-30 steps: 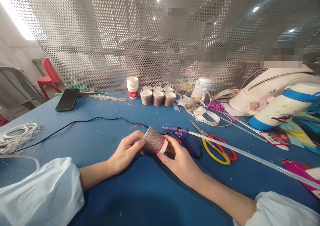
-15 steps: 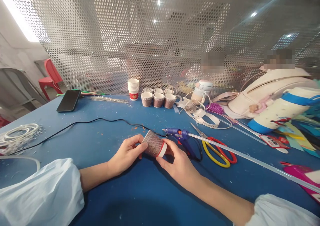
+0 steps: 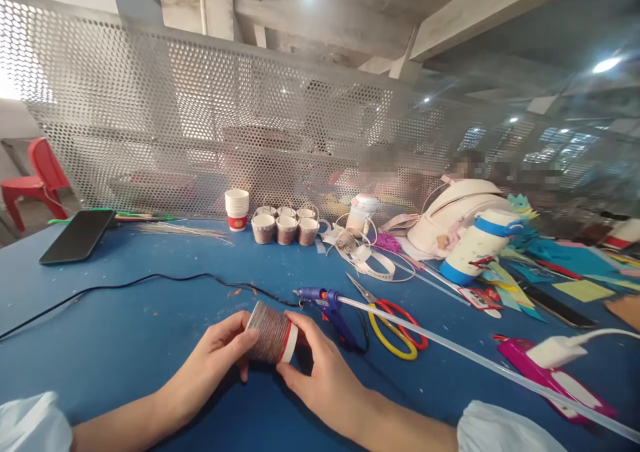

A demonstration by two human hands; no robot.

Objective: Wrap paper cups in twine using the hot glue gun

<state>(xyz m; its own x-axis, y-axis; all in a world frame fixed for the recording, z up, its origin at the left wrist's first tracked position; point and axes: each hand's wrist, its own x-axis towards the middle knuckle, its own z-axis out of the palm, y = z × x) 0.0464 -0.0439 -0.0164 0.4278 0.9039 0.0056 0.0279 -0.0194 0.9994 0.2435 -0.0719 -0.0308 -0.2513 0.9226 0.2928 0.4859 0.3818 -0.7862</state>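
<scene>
Holding a wrapped cup [image 3: 270, 332] sideways, left hand [image 3: 210, 367] and right hand [image 3: 326, 380] clamped on its ends (red band rightward). Lying right of the grip: glue gun [image 3: 331, 304], scissors [image 3: 396, 319].

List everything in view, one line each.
held cup: 1, grey-brown cord wrap, red-white rim, between both hands
glue gun: 1, blue, right of held cup, clear stick in its back
scissors: 1, red and yellow handles, right of glue gun
cable: 1, black, across table from left
phone: 1, black, far left
cup stack: 1, white and red, by screen
wrapped cups: about 6, grey-brown, right of cup stack
bottle: 1, white with blue bands, right
bag: 1, cream, behind bottle
table: 1, blue
screen: 1, grey perforated, behind table
left hand: 1, on held cup's base end
right hand: 1, on its rim end
</scene>
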